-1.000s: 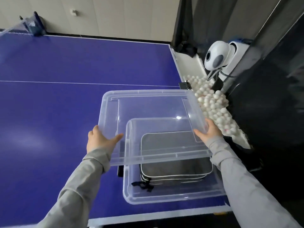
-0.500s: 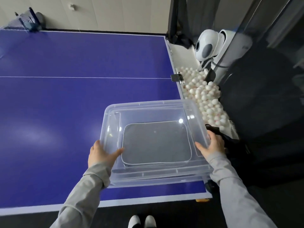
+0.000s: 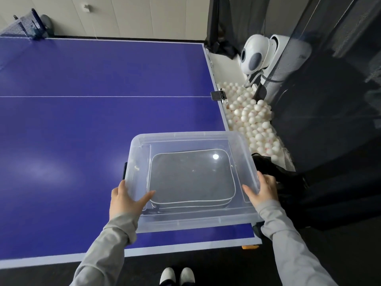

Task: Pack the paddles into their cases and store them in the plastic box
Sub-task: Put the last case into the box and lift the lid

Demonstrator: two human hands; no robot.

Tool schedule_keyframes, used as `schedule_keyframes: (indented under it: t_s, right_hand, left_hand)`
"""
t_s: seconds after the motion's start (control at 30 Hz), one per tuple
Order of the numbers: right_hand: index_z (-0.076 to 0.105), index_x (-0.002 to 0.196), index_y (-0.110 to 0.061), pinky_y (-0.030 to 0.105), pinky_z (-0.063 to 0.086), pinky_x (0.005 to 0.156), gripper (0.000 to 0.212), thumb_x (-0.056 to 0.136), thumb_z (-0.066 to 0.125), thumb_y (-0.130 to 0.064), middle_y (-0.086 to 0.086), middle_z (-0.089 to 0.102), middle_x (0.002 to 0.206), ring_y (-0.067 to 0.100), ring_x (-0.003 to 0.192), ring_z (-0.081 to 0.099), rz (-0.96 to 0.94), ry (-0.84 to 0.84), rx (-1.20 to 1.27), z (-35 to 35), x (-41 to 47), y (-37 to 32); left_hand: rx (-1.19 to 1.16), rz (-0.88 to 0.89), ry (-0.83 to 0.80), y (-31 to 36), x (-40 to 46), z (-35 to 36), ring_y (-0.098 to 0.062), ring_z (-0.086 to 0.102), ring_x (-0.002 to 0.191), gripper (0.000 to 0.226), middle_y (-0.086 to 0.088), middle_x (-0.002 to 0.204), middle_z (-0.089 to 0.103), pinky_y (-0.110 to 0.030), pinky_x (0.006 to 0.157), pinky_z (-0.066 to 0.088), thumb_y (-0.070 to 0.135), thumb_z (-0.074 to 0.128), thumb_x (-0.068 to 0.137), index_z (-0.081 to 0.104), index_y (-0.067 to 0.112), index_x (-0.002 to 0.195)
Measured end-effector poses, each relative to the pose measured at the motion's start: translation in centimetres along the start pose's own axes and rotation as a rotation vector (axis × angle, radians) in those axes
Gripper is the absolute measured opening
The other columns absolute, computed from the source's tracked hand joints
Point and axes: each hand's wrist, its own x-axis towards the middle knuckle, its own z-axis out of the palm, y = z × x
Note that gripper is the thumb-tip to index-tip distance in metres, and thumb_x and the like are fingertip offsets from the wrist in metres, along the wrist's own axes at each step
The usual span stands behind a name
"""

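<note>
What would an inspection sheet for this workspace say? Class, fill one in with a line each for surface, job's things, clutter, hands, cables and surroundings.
Surface: blue table, white centre line, bare apart from the box.
Job's things: clear box at the near right corner, lid on it; grey cases stacked inside; no paddle seen.
Clutter: white balls in a tray off the table's right edge.
Hands: left hand and right hand grip the lid's near corners, one at each side.
Cables: nothing seen.
Surroundings: ball machine at right, dark netting, net post far left, shoes below.
</note>
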Motion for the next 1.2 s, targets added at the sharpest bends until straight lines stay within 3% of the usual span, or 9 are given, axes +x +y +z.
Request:
schedule_keyframes:
  t_s: [0.17, 0.3, 0.47, 0.6, 0.7, 0.8, 0.93, 1.03, 1.2]
  right_hand:
    - [0.043, 0.135, -0.003, 0.041, 0.03, 0.11, 0.069, 0.076, 0.074, -0.023, 0.022, 0.038, 0.133, 0.034, 0.126, 0.036, 0.01, -0.015, -0.003, 0.0, 0.3, 0.7]
    - [0.036, 0.139, -0.009, 0.04, 0.03, 0.111, 0.08, 0.074, 0.076, -0.031, 0.017, 0.037, 0.141, 0.03, 0.131, 0.036, 0.163, -0.041, 0.162, -0.3, 1.6, 1.1]
    - [0.024, 0.144, -0.012, 0.035, 0.029, 0.109, 0.09, 0.074, 0.074, -0.039, 0.012, 0.035, 0.147, 0.027, 0.134, 0.036, 0.386, -0.154, 0.335, 0.3, 3.5, 1.3]
    - [0.031, 0.142, -0.008, 0.035, 0.033, 0.108, 0.089, 0.073, 0.076, -0.039, 0.013, 0.04, 0.144, 0.028, 0.13, 0.042, 0.447, -0.168, 0.397, 0.8, 3.9, 1.8]
    - [0.036, 0.139, -0.007, 0.036, 0.034, 0.108, 0.089, 0.069, 0.079, -0.041, 0.013, 0.044, 0.141, 0.029, 0.129, 0.043, 0.414, -0.107, 0.354, 0.8, 3.7, 1.8]
    - [0.039, 0.137, -0.005, 0.04, 0.033, 0.11, 0.09, 0.066, 0.081, -0.04, 0.015, 0.044, 0.141, 0.03, 0.13, 0.041, 0.327, -0.018, 0.277, 0.7, 3.3, 1.4]
    - [0.057, 0.118, -0.003, 0.039, 0.039, 0.102, 0.066, 0.068, 0.08, -0.038, 0.019, 0.052, 0.125, 0.034, 0.117, 0.05, 0.217, 0.031, 0.197, 0.5, 2.8, 1.0]
    - [0.062, 0.105, -0.004, 0.04, 0.044, 0.098, 0.052, 0.069, 0.079, -0.037, 0.019, 0.058, 0.113, 0.034, 0.106, 0.055, 0.154, 0.033, 0.178, 0.3, 2.5, 0.9]
    - [0.06, 0.11, 0.001, 0.039, 0.04, 0.096, 0.057, 0.07, 0.079, -0.035, 0.023, 0.057, 0.112, 0.037, 0.109, 0.052, 0.091, 0.11, 0.076, 0.2, 1.9, 0.4]
  left_hand:
    - [-0.104, 0.025, 0.078, -0.6, 0.3, -0.2, -0.027, 0.031, 0.13, 0.088, -0.009, 0.138, 0.034, -0.041, 0.109, 0.029, 0.045, 0.079, 0.067, 0.039, 0.014, 0.139]
    - [-0.129, -0.113, 0.052, -1.4, 1.7, -0.7, -0.029, 0.021, 0.139, 0.107, -0.008, 0.15, 0.024, -0.049, 0.112, 0.025, 0.052, 0.078, 0.064, 0.02, 0.018, 0.148]
    - [-0.275, -0.227, -0.164, -2.6, 3.8, -0.3, -0.03, 0.04, 0.132, 0.111, -0.007, 0.147, 0.036, -0.044, 0.111, 0.032, 0.051, 0.079, 0.065, 0.013, 0.02, 0.149]
    - [-0.308, -0.206, -0.152, -2.9, 3.6, -0.1, -0.027, 0.059, 0.105, 0.093, -0.005, 0.124, 0.059, -0.042, 0.098, 0.045, 0.048, 0.083, 0.06, 0.038, 0.018, 0.137]
    - [-0.236, -0.113, -0.058, -2.5, 3.1, -0.3, -0.026, 0.061, 0.096, 0.08, -0.004, 0.109, 0.06, -0.044, 0.092, 0.049, 0.051, 0.085, 0.053, 0.052, 0.018, 0.117]
    - [-0.156, 0.011, 0.081, -2.3, 2.6, -0.3, -0.024, 0.053, 0.102, 0.085, -0.005, 0.117, 0.047, -0.038, 0.097, 0.044, 0.043, 0.086, 0.057, 0.048, 0.012, 0.127]
    - [-0.121, 0.087, 0.083, -2.2, 2.4, -0.2, -0.024, 0.05, 0.086, 0.052, -0.006, 0.104, 0.045, -0.035, 0.085, 0.045, 0.037, 0.085, 0.061, 0.052, 0.013, 0.094]
    - [-0.07, 0.126, 0.104, -2.2, 2.5, -0.2, -0.025, 0.051, 0.083, 0.053, -0.007, 0.1, 0.052, -0.033, 0.076, 0.041, 0.039, 0.084, 0.062, 0.052, 0.009, 0.092]
    - [-0.024, 0.192, 0.138, -2.2, 2.4, -0.3, -0.023, 0.05, 0.083, 0.054, -0.008, 0.1, 0.055, -0.032, 0.076, 0.041, 0.038, 0.083, 0.064, 0.057, 0.007, 0.099]
